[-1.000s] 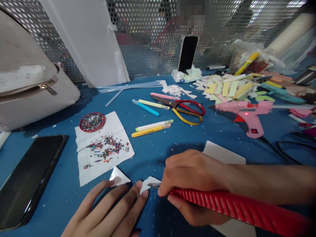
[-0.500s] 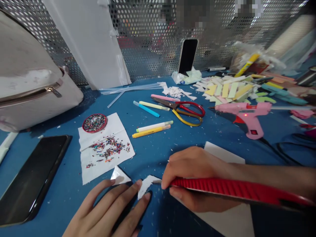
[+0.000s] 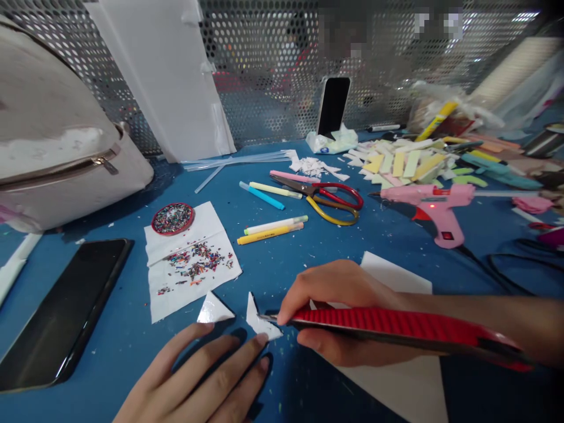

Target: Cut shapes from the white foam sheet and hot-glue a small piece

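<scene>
My right hand [image 3: 337,286] is closed around a red craft knife [image 3: 365,323] with a ribbed handle, its body running off to the right along my forearm. Its blade [image 3: 269,318] sticks out to the left of my fingertips and meets a small white piece [image 3: 258,326] that lies on the blue counter [image 3: 268,270] between my two hands. My left hand [image 3: 194,379] is spread palm down, fingers apart, with one fingertip on the near edge of that piece. Just beyond my left little finger lies a shiny white triangle [image 3: 215,308]; I can't tell whether the two touch. Farther past that hand is a creased white paper [image 3: 171,302] strewn with small multicoloured bits [image 3: 200,264], and a red dish [image 3: 192,221] full of more bits sits at its far left corner. A dark phone [image 3: 73,305] lies flat to the left of my left hand. A larger white sheet [image 3: 396,388] is under my right hand and wrist. Beyond my right hand, well apart from it, are a yellow marker [image 3: 268,234] and scissors [image 3: 312,189] with one red and one yellow handle. A pink glue gun [image 3: 434,200], its small red light glowing, lies beyond my right forearm.
</scene>
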`<state>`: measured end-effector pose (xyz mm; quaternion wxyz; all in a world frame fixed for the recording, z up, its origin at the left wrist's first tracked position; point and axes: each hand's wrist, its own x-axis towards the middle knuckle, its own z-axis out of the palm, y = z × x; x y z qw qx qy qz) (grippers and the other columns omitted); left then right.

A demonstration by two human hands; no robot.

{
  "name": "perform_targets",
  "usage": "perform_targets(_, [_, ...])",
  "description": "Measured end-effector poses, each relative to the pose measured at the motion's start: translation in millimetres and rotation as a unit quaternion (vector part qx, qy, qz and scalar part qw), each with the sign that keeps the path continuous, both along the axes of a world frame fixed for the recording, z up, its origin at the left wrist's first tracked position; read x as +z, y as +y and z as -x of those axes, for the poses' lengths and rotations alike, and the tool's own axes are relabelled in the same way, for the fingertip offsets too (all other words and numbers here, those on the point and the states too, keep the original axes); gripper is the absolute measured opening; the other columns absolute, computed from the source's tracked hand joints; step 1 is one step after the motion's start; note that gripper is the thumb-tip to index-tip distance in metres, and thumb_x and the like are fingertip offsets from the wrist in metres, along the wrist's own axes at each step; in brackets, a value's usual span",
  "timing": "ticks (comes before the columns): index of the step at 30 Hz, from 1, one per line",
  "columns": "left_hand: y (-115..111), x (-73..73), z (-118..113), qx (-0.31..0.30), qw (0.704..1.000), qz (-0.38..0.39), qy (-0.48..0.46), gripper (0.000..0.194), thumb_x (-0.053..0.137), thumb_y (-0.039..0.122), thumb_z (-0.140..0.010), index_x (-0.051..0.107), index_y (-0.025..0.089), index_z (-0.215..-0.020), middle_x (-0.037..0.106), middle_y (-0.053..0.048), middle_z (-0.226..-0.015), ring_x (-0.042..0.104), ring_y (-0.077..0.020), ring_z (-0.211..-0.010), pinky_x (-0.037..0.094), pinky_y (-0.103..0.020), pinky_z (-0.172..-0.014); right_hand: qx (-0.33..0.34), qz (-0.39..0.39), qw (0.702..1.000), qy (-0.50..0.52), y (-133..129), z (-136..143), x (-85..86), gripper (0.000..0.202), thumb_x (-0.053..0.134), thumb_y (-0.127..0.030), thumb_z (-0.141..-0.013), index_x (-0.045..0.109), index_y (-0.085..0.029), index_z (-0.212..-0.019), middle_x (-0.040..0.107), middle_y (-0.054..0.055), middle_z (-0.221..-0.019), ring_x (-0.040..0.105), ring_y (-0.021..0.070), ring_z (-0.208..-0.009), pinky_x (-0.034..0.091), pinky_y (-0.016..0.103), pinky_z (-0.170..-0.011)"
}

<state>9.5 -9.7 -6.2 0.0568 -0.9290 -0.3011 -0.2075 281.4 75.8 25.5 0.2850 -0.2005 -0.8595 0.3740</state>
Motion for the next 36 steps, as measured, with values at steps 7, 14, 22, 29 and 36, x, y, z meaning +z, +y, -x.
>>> perform_targets(7, [-3, -5.0, -9, 0.075, 0.993, 0.027, -0.087, 0.028, 0.054, 0.042, -0.104, 0.074, 0.027, -0.117, 0.074, 0.007, -0.121, 0.064, -0.0132, -0.110, 0.022, -0.031, -0.125, 0.009, 0.013, 1.000, -0.009, -1, 3, -1.6, 0.015, 0.064, -0.021, -0.087, 0.067, -0.016, -0.101, 0.074, 0.001, -0.084, 0.068, 0.0106, -0.072, 0.049, 0.019, -0.070])
perform_targets(14, [4, -7.9, -7, 0.057, 0.997, 0.015, -0.058, 0.027, 0.052, 0.030, -0.104, 0.072, 0.026, -0.122, 0.073, 0.004, -0.124, 0.061, -0.0155, -0.116, 0.023, -0.034, -0.124, -0.012, -0.062, 0.996, -0.059, -10, 7, 1.7, 0.014, 0.053, -0.021, -0.089, 0.064, -0.016, -0.096, 0.070, 0.001, -0.074, 0.062, 0.0128, -0.061, 0.045, 0.023, -0.059])
perform_targets(22, [6, -5.4, -8, 0.037, 0.998, 0.007, -0.045, 0.029, 0.049, 0.025, -0.104, 0.071, 0.021, -0.122, 0.073, 0.002, -0.123, 0.062, -0.0150, -0.114, 0.023, -0.033, -0.124, -0.017, -0.112, 0.988, -0.104, -22, 4, 0.0, 0.012, 0.050, -0.023, -0.090, 0.057, -0.017, -0.098, 0.062, 0.000, -0.071, 0.056, 0.0150, -0.059, 0.042, 0.027, -0.057])
perform_targets(29, [4, -0.9, -5, 0.045, 0.998, 0.021, -0.032, 0.030, 0.051, 0.023, -0.103, 0.070, 0.024, -0.126, 0.072, 0.004, -0.126, 0.061, -0.0145, -0.116, 0.024, -0.032, -0.123, 0.002, -0.090, 0.987, -0.130, -17, 1, 11.9, 0.010, 0.050, -0.020, -0.087, 0.059, -0.017, -0.092, 0.063, 0.001, -0.069, 0.056, 0.0139, -0.057, 0.039, 0.026, -0.055])
perform_targets(36, [2, -3.7, -10, 0.075, 0.993, 0.056, -0.067, 0.029, 0.054, 0.041, -0.104, 0.070, 0.029, -0.125, 0.073, 0.007, -0.123, 0.064, -0.0130, -0.112, 0.025, -0.031, -0.123, 0.015, -0.070, 0.990, -0.120, -12, -5, 9.7, 0.011, 0.053, -0.019, -0.088, 0.059, -0.019, -0.098, 0.063, 0.000, -0.072, 0.057, 0.0135, -0.059, 0.043, 0.025, -0.061])
